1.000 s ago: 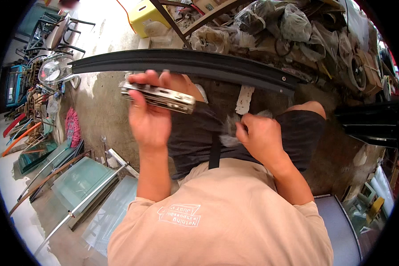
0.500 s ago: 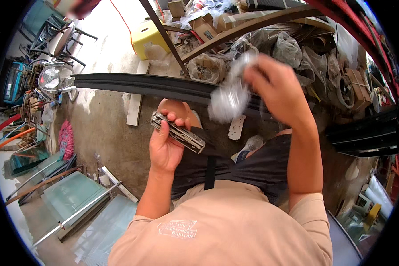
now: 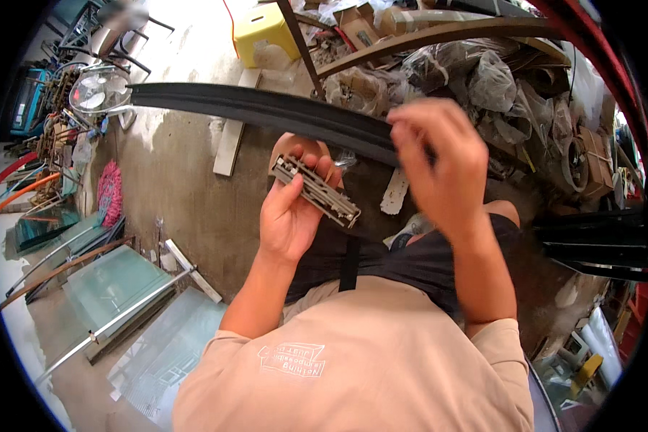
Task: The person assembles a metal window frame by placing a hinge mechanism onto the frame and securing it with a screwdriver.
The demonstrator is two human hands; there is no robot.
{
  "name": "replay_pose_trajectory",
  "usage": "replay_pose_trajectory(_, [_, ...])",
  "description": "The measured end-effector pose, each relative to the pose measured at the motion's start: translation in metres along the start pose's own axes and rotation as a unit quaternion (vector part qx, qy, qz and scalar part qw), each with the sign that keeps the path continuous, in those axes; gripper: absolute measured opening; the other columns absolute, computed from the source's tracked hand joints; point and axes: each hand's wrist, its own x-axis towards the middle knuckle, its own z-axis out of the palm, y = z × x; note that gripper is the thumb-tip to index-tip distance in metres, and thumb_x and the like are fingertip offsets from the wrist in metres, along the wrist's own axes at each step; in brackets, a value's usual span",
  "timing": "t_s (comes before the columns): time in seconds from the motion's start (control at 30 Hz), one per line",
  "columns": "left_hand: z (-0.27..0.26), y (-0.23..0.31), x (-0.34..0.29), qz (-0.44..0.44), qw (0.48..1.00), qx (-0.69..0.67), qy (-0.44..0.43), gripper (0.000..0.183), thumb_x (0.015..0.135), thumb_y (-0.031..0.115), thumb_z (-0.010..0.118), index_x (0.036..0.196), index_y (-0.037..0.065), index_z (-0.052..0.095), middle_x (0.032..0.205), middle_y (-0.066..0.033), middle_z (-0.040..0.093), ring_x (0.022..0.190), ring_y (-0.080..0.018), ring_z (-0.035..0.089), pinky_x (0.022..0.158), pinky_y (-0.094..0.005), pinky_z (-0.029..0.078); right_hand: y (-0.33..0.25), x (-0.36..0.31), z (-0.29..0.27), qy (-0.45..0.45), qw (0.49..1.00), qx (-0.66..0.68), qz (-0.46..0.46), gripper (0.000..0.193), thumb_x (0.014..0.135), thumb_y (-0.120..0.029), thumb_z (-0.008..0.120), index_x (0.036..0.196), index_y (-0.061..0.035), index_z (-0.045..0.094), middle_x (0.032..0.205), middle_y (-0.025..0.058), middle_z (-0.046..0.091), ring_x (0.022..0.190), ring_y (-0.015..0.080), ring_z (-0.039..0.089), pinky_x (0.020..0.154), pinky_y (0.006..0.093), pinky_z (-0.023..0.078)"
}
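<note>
Holding a bundle of slim silver metal hardware (image 3: 315,189) in the left hand (image 3: 291,225), over the left leg and on the body side of a long black profile (image 3: 259,110). Clamping the bundle with the thumb across the near side and the bent fingers (image 3: 322,165) wrapping the far side. Lying diagonally in that grip, sloping from upper left to lower right, with the lower right end projecting past the palm. Holding the right hand (image 3: 450,162) higher, well apart from the bundle, overlapping the right part of the black profile in view; not showing clearly whether touching it. Bending the right-hand fingers loosely and blurring at the tips, so appearing too indistinct to tell pinching from spreading. Facing the black profile crosswise, with a pale strip (image 3: 230,144) passing beneath on the floor (image 3: 173,209) and a white perforated strip (image 3: 394,191) near the right hand. Including a yellow stool (image 3: 265,32) beyond the profile, plastic bags (image 3: 494,85) at upper right, and glass panes (image 3: 115,288) at lower left.
</note>
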Motion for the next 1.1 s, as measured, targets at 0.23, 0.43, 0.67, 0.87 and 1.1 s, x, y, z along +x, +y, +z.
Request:
replay_pose_trajectory(0.23, [0.016, -0.017, 0.007, -0.010, 0.996, 0.083, -0.034, 0.046, 0.111, 0.002, 0.051, 0.156, 0.008, 0.042, 0.144, -0.0111, 0.063, 0.151, -0.0343, 0.047, 0.129, -0.0551, 0.037, -0.026, -0.094, 0.038, -0.090, 0.981, 0.068, 0.160, 0.036, 0.092, -0.012, 0.080, 0.125, -0.0031, 0.069, 0.102, 0.0160, 0.073, 0.089, 0.0342, 0.072, 0.079, 0.0406, 0.059])
replay_pose_trajectory(0.43, [0.017, -0.022, 0.001, -0.025, 0.987, 0.151, -0.041, 0.052, 0.108, 0.003, 0.057, 0.157, 0.008, 0.042, 0.153, -0.0148, 0.059, 0.154, -0.0372, 0.043, 0.131, -0.0542, 0.033, -0.022, -0.108, 0.039, -0.123, 0.873, 0.283, 0.378, 0.031, 0.099, -0.015, 0.077, 0.122, 0.0028, 0.068, 0.102, 0.0131, 0.075, 0.087, 0.0184, 0.071, 0.079, 0.0323, 0.057])
replay_pose_trajectory(0.67, [0.028, -0.026, -0.010, -0.036, 0.973, 0.225, -0.036, 0.050, 0.110, 0.003, 0.055, 0.157, 0.008, 0.041, 0.162, -0.0211, 0.048, 0.153, -0.0381, 0.045, 0.127, -0.0528, 0.040, -0.022, -0.114, 0.032, -0.139, 0.862, 0.262, 0.410, 0.025, 0.096, -0.015, 0.079, 0.112, 0.0032, 0.072, 0.097, 0.0094, 0.073, 0.081, 0.0139, 0.065, 0.074, 0.0303, 0.054])
replay_pose_trajectory(0.87, [0.030, -0.027, -0.016, -0.056, 0.968, 0.244, -0.009, 0.049, 0.109, 0.006, 0.059, 0.155, 0.007, 0.043, 0.148, -0.0169, 0.058, 0.146, -0.0373, 0.053, 0.120, -0.0510, 0.048, -0.028, -0.112, 0.024, -0.105, 0.917, 0.183, 0.338, 0.027, 0.090, -0.015, 0.084, 0.108, 0.0015, 0.071, 0.092, 0.0111, 0.070, 0.079, 0.0182, 0.063, 0.074, 0.0331, 0.053])
replay_pose_trajectory(1.1, [0.034, -0.030, -0.016, -0.067, 0.963, 0.260, -0.019, 0.047, 0.108, 0.009, 0.064, 0.152, 0.005, 0.045, 0.137, -0.0127, 0.063, 0.136, -0.0347, 0.062, 0.116, -0.0489, 0.052, -0.028, -0.124, 0.023, -0.085, 0.911, 0.218, 0.341, 0.025, 0.096, -0.015, 0.079, 0.111, 0.0020, 0.069, 0.095, 0.0113, 0.071, 0.081, 0.0177, 0.065, 0.076, 0.0332, 0.054])
